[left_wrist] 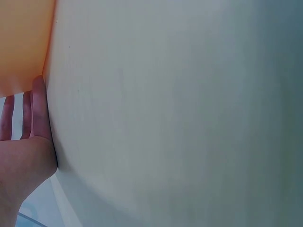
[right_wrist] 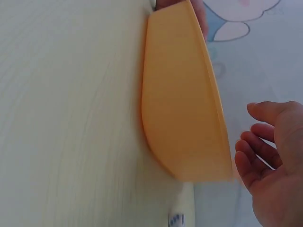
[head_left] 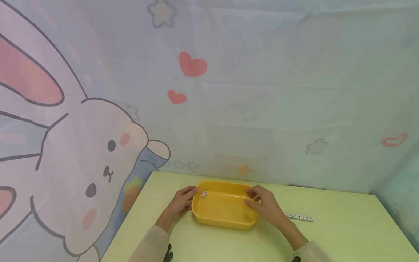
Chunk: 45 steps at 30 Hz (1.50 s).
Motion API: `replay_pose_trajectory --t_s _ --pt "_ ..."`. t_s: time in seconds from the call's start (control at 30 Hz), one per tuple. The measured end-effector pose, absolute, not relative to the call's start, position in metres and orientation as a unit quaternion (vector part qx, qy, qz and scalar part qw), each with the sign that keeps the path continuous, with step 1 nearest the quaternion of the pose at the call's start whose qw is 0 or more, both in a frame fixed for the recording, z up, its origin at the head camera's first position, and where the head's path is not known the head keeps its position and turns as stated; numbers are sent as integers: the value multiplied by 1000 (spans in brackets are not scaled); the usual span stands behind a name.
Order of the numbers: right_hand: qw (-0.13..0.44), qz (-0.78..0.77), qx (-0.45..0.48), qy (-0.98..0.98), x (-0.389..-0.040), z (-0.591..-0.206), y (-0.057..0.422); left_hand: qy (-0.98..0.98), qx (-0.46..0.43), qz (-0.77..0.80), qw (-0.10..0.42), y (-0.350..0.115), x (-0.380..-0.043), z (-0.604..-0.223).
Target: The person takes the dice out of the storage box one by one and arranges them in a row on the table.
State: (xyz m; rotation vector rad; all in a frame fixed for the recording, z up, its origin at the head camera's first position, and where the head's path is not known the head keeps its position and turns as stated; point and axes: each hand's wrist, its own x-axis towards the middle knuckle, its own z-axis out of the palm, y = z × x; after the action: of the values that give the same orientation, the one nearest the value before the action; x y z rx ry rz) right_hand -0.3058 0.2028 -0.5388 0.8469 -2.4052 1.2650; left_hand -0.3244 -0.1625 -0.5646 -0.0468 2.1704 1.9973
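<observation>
A yellow, rounded rectangular tray [head_left: 226, 221] stands on the table between the hands. Inside its far left corner lies a small white block [head_left: 204, 194] with dark and red marks, like a die or tile. My left hand [head_left: 182, 200] is at the tray's left end; in the left wrist view its straight fingers [left_wrist: 40, 106] touch the tray's wall. Over the right end is my right hand [head_left: 266, 204], thumb and fingers loosely bent and apart. The right wrist view shows nothing between them, a little off the tray's rim [right_wrist: 218, 104].
Right of the tray, partly behind the right forearm, a row of several small marked white blocks [head_left: 299, 217] lies on the pale table [head_left: 347, 225]. A cloth backdrop [head_left: 262, 109] with a rabbit and hearts hangs behind the table's far edge.
</observation>
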Motion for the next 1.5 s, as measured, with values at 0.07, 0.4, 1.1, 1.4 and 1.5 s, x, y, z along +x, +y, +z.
replay_pose_trajectory --t_s 0.07,0.4,1.1,1.4,1.5 --pt "135 456 298 -828 -309 -539 188 732 -13 675 97 -162 -325 -564" --pt "53 516 285 -806 -324 -548 122 724 -10 681 106 -163 -329 -566" --pt "56 378 338 -860 -348 -565 58 717 -6 689 107 -158 -324 -566" --pt "49 337 361 -868 -354 -568 57 717 -9 690 101 -160 -324 -564" --pt "42 329 361 -871 -354 -570 57 717 -15 690 102 -161 -324 -565"
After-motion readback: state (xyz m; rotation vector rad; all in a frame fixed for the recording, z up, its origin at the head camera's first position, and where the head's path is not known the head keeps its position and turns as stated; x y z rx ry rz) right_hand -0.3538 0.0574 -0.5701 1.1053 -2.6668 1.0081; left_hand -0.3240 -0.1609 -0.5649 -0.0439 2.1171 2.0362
